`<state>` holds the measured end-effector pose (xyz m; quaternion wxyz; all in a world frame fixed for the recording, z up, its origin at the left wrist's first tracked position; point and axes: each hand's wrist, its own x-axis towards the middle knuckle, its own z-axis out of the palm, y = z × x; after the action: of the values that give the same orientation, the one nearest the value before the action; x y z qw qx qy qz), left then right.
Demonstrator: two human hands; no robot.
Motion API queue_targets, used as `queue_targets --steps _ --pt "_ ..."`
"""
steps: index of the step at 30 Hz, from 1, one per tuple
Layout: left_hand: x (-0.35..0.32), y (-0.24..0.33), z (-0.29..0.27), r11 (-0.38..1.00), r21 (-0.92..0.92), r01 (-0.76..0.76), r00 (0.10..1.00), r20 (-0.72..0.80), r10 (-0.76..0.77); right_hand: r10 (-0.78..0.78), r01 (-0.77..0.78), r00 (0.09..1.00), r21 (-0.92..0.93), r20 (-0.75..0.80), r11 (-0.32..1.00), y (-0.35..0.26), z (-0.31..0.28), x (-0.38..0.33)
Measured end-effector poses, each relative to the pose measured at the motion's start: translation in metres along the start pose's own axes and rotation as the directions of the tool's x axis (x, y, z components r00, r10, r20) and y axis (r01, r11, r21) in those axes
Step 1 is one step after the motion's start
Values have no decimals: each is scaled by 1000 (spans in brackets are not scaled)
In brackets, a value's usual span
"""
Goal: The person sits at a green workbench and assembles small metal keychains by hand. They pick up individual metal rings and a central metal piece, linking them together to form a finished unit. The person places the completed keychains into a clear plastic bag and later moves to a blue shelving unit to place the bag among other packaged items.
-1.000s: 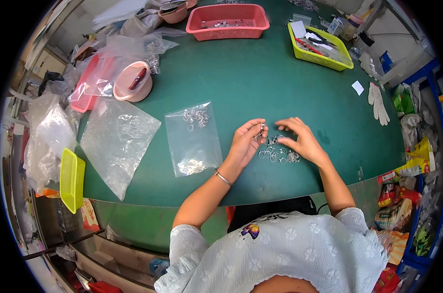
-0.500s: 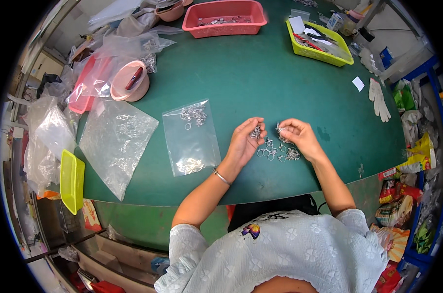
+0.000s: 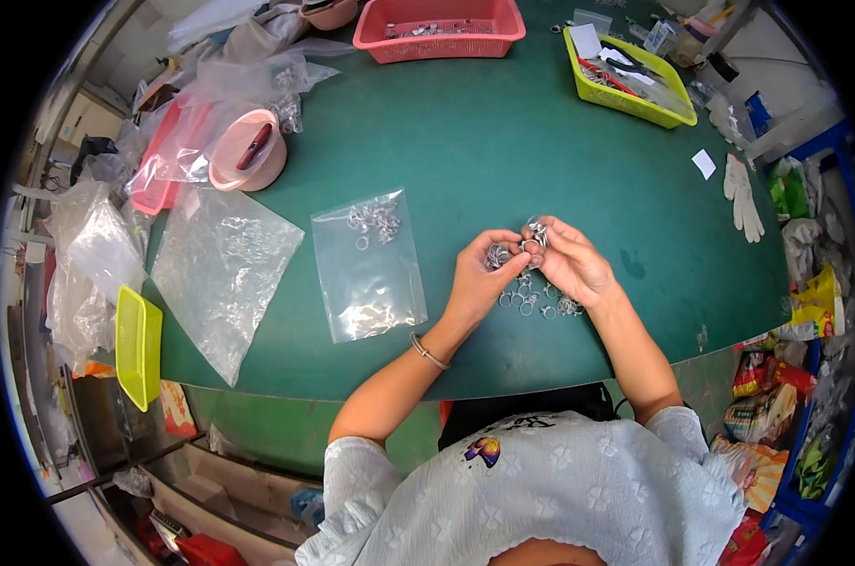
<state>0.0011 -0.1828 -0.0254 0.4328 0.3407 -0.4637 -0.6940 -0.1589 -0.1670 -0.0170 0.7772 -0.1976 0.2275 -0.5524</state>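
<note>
Above the green desk (image 3: 503, 160), my left hand (image 3: 476, 283) and right hand (image 3: 571, 266) each pinched small metal rings (image 3: 533, 232); keeping both grips tight over the loose ring pile (image 3: 536, 300) seemed wise.

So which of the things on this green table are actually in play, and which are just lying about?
In play:
left hand and right hand, pinching small silver metal rings
loose silver rings on the table
clear plastic bag with a few rings

Lying about:
red plastic basket
yellow-green tray
white glove
pink bowl
</note>
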Motion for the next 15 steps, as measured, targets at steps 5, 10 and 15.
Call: queue_targets --steps 5,10,15 --pt "0 -1 -4 997 22 68 997 -38 -67 -21 21 1000 13 -3 1000 4 -1 -2" --pt "1 -8 -7 970 -192 152 988 15 -152 -1 8 994 57 -111 998 8 0 -4" --pt "5 -4 -10 855 -470 217 975 71 -208 -12 20 989 55 -144 998 6 -1 -5"
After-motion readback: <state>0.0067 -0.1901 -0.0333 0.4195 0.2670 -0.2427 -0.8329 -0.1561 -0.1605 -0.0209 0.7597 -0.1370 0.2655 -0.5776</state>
